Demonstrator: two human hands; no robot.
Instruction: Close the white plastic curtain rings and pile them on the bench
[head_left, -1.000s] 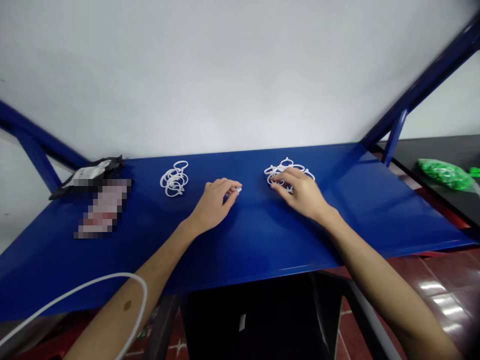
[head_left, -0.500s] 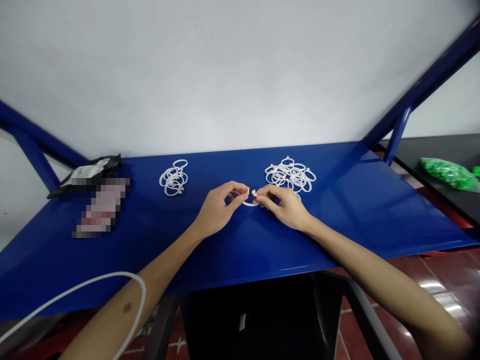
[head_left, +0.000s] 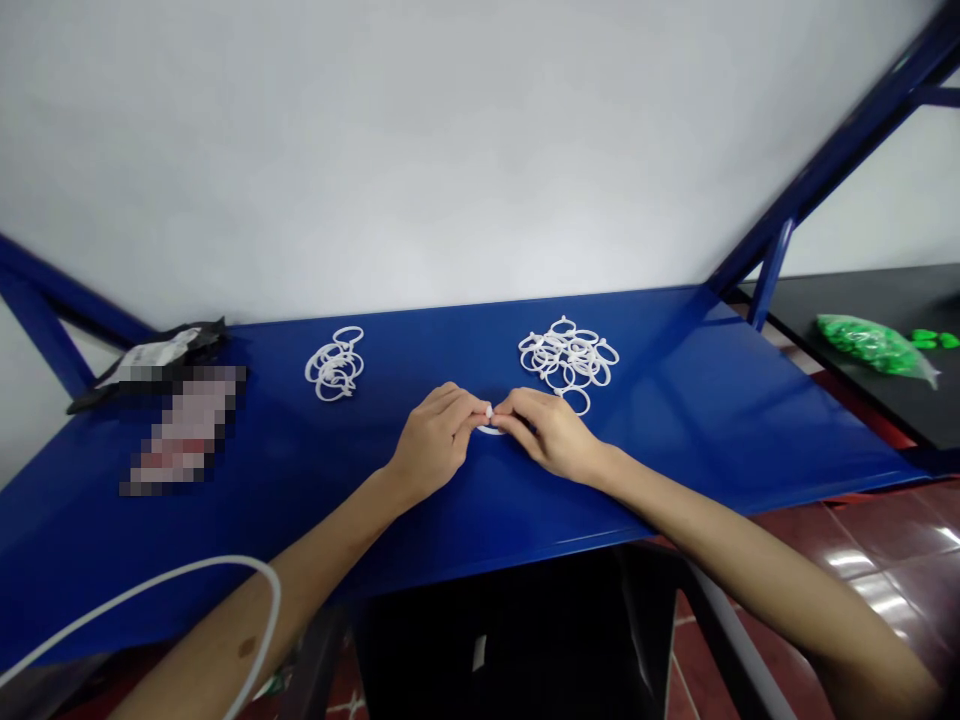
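Observation:
Between my two hands is a white plastic ring [head_left: 491, 430], its lower curve showing beneath the fingers. My left hand [head_left: 439, 440] pinches one end of it, and my right hand [head_left: 551, 430] pinches the other. The fingertips meet, with a white tip of the ring poking up between them; whether its ends are joined I cannot tell. Beyond my right hand lies a larger heap of white rings [head_left: 566, 355], one of them near the knuckles. A smaller heap of white rings [head_left: 334, 365] rests to the left, beyond my left hand.
The blue table [head_left: 420, 540] runs up to a grey-white wall. At its left end lie a black plastic package [head_left: 161, 360] and a blurred-out flat item [head_left: 184, 425]. A bag of green pieces [head_left: 874, 345] sits on a black surface at right. A white cable [head_left: 180, 565] loops over my left forearm.
My hands have come together, closing the gap between the ring's two ends. The whole view has shifted slightly, and the heaps appear a little further left.

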